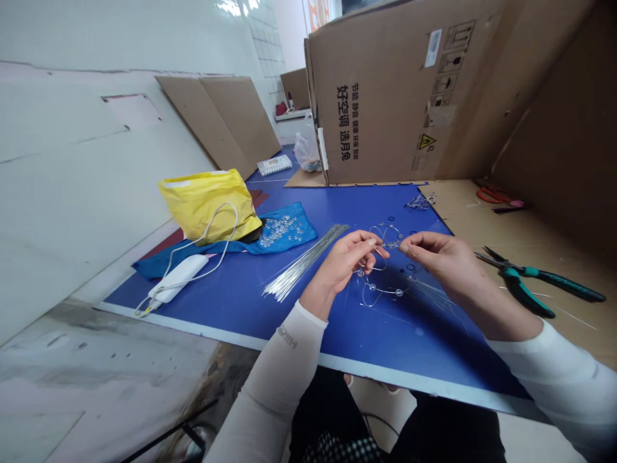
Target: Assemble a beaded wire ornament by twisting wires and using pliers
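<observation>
The bare left hand (342,260) and right hand (441,257) were held close, apart, both pinching a silver wire frame strung with clear beads (399,292) above a flat blue board (424,341).

To your left lies a yellow plastic bag (207,206), with a white power bank (178,278) and its white cable (236,225) just beside it on the blue board (207,308). Ahead of you stands a large cardboard box (385,96) printed with black characters. To your right, green-handled pliers (544,275) and red scissors (489,196) lie on brown cardboard (530,238).
</observation>
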`<state>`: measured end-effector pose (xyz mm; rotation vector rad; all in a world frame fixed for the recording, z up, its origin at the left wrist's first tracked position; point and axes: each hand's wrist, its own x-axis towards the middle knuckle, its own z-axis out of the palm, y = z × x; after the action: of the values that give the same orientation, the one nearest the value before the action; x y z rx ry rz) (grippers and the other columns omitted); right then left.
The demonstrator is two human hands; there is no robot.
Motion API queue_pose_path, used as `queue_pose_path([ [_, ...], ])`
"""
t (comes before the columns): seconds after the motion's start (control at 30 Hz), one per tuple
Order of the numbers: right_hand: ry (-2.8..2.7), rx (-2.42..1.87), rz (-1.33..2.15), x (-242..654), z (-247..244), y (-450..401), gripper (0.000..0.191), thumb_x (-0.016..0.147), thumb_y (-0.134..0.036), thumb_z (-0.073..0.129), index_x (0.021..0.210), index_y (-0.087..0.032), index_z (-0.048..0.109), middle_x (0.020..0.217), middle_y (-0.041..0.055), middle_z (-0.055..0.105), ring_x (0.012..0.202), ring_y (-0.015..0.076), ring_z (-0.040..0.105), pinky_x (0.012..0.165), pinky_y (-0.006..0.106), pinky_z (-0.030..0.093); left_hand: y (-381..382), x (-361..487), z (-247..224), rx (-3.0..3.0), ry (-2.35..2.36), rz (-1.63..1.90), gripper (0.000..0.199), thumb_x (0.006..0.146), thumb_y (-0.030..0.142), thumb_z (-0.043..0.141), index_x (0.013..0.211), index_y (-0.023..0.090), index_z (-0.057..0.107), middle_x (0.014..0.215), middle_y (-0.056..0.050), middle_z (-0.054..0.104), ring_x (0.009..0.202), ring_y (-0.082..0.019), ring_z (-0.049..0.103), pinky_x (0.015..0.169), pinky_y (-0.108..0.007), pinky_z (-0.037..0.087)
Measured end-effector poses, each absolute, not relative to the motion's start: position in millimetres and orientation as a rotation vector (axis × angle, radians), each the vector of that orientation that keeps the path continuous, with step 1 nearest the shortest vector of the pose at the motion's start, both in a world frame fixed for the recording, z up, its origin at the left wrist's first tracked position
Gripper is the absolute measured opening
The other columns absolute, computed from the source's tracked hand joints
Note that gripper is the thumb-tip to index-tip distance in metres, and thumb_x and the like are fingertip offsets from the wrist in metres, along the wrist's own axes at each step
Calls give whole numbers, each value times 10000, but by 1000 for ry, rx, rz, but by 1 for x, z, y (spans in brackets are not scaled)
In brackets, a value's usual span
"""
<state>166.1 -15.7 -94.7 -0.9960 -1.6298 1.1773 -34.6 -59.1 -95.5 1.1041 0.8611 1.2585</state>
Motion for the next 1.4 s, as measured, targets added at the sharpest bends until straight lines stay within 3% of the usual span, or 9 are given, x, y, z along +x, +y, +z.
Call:
queue_pose_path([
  [0.53, -1584, -1023, 1154, 166, -94, -14, 291, 688, -498, 822, 733, -219, 750, 739, 18, 704, 665, 151, 545, 682, 319, 428, -58, -33, -99, 1105, 888, 1307, 261, 852, 373, 750, 920, 146, 641, 828, -34, 720, 562, -63, 548, 528, -215, 423],
  [0.77, -1588, -1043, 1156, 164, -92, -15, 340, 661, -539, 832, 723, -218, 739, 735, 24, 707, 658, 155, 554, 683, 322, 438, -56, -31, -102, 1081, 878, 1343, 270, 800, 329, 793, 924, 143, 642, 778, -7, 702, 522, -49, 508, 516, -216, 411],
  [1.0, -1608, -1049, 1141, 165, -96, -13, 391, 665, -592, 827, 730, -216, 741, 739, 29, 713, 659, 160, 561, 680, 322, 439, -56, -32, -103, 1106, 918, 1299, 251, 823, 312, 774, 981, 120, 730, 776, -7, 682, 535, -45, 507, 516, -218, 393],
  [1.4, -1639, -1040, 1156, 166, -96, -11, 429, 654, -632, 838, 705, -218, 738, 705, 24, 698, 642, 159, 555, 663, 319, 446, -55, -32, -106, 1132, 921, 1299, 234, 844, 290, 750, 1021, 139, 718, 782, 2, 686, 521, -38, 492, 527, -211, 397],
])
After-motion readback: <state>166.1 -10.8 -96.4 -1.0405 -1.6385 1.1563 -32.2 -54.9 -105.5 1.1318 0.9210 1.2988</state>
